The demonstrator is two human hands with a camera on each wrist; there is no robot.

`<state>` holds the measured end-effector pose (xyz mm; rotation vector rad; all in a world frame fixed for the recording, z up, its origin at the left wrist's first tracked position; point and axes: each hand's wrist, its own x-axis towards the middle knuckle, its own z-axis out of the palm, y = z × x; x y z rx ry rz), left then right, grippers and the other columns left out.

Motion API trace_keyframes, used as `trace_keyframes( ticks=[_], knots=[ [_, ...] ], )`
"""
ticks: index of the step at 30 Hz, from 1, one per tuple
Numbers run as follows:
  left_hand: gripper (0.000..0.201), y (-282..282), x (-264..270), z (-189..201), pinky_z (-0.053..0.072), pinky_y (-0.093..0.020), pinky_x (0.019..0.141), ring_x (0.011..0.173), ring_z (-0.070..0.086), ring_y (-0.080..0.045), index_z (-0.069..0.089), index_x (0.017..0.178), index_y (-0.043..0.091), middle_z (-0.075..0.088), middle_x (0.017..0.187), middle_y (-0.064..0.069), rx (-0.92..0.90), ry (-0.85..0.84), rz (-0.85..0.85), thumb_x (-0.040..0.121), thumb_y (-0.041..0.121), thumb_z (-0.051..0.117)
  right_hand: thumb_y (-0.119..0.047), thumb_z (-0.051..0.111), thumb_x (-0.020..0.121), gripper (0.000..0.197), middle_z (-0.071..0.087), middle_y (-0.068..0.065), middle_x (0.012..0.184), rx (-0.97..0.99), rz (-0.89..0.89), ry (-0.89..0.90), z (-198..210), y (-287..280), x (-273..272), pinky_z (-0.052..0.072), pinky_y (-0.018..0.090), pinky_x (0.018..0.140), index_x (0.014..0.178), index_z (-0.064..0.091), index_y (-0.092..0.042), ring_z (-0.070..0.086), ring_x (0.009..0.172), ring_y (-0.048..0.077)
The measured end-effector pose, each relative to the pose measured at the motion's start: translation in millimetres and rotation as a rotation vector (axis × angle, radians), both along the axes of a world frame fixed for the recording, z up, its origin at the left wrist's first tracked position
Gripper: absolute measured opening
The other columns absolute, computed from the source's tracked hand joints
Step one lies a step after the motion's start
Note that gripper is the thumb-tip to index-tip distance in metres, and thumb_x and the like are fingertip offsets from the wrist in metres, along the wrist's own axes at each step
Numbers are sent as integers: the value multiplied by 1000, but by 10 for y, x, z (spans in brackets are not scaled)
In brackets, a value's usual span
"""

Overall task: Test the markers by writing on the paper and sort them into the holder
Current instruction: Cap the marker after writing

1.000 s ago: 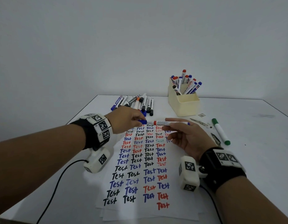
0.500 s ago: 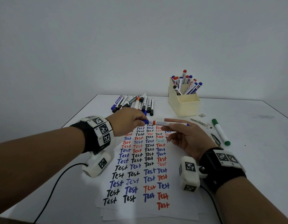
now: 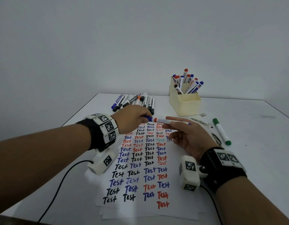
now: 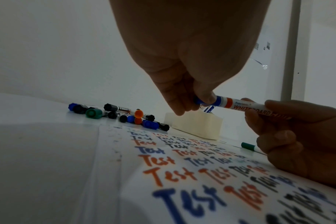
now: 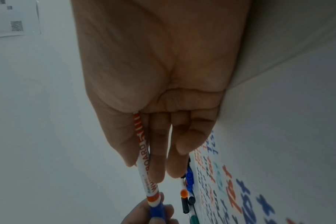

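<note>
Hands meet above a sheet of paper point(image 3: 145, 207) on a white table point(image 3: 254, 159). Right hand point(image 3: 191, 137) holds a whiteboard marker point(image 3: 163, 120) level by its white barrel, pinched between thumb and fingers. Left hand point(image 3: 132, 118) grips the blue cap point(image 4: 207, 100) at the marker's other end with curled fingertips; the cap sits against the orange band on the barrel. The marker hangs in the air over the far end of the paper, touching neither paper nor table. The paper is covered in rows of the word "Test" in black, blue and red. A cream holder point(image 3: 185, 101) stands at the far right of the table with several markers upright inside. A loose row of markers point(image 3: 135, 101) lies at the far edge, behind the left hand. A green marker point(image 3: 221, 132) lies alone on the table to the right of the right hand
</note>
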<state>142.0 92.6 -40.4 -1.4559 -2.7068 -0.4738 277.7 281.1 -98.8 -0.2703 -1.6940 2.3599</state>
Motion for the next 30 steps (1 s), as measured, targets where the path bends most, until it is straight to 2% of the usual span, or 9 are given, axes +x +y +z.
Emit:
trace_keyframes(
  ticks=[3, 7, 11, 16, 19, 22, 25, 28, 30],
  knots=[
    [21, 5, 36, -32, 38, -20, 69, 79, 50, -1, 67, 119, 20, 55, 91, 14, 22, -23, 21, 102, 21, 54, -13, 64, 98, 23, 77, 18, 109, -15, -2, 1, 7, 4, -11, 53, 22, 54, 118, 73, -9, 66, 65, 21],
    [22, 32, 78, -44, 40, -24, 74, 88, 53, -9, 67, 120, 17, 57, 99, 7, 30, -43, 30, 103, 17, 52, -14, 64, 98, 22, 77, 17, 110, -22, 5, -1, 7, 15, -5, 53, 23, 54, 117, 73, -11, 67, 67, 22],
    [23, 72, 88, -40, 35, -12, 64, 82, 50, -6, 66, 119, 15, 59, 101, 4, 44, -38, 48, 104, 13, 49, -16, 64, 98, 23, 77, 16, 111, -32, 10, 2, 21, 11, 2, 52, 23, 54, 119, 72, -11, 68, 67, 23],
    [22, 67, 98, -8, 32, -9, 63, 79, 50, -3, 66, 118, 18, 56, 91, 13, 27, -9, 47, 104, 15, 49, -18, 64, 97, 24, 77, 16, 112, -38, 24, 5, 20, 15, 4, 52, 23, 54, 119, 72, -11, 67, 66, 23],
    [21, -35, 77, 18, 37, -12, 68, 82, 53, 3, 67, 118, 23, 57, 89, 18, 17, -41, 3, 101, 28, 56, -17, 63, 99, 23, 77, 17, 108, -22, 18, -8, 16, 7, -12, 51, 22, 54, 118, 72, -9, 64, 64, 21],
    [62, -199, -53, -11, 46, -24, 95, 113, 55, -4, 47, 144, 32, 59, 126, 14, -126, -151, -40, 90, 60, 57, -16, 61, 100, 20, 75, 17, 96, -51, -22, -24, 9, 12, -32, 51, 23, 54, 113, 73, -6, 62, 63, 18],
    [101, -365, -189, -45, 24, -36, 119, 147, 26, -16, 16, 160, 25, 24, 163, 3, -367, -146, 57, 79, 78, 47, -12, 58, 101, 21, 72, 17, 86, -122, -66, -14, 1, 12, -36, 54, 24, 53, 113, 71, 0, 62, 62, 20],
    [144, -458, -262, -128, 15, -45, 121, 152, 10, -28, 3, 161, 19, 6, 166, -9, -613, -100, 129, 48, 108, 15, -10, 59, 101, 20, 71, 18, 83, -171, -88, -11, -3, -4, -34, 58, 24, 55, 113, 67, 4, 65, 61, 21],
    [157, -492, -315, -226, 14, -52, 121, 152, 7, -35, -6, 160, 23, 0, 166, -13, -738, -115, 173, 31, 111, 8, -9, 61, 99, 16, 72, 21, 85, -186, -103, -15, 7, -12, -28, 60, 26, 57, 110, 64, 2, 68, 63, 23]
  ],
)
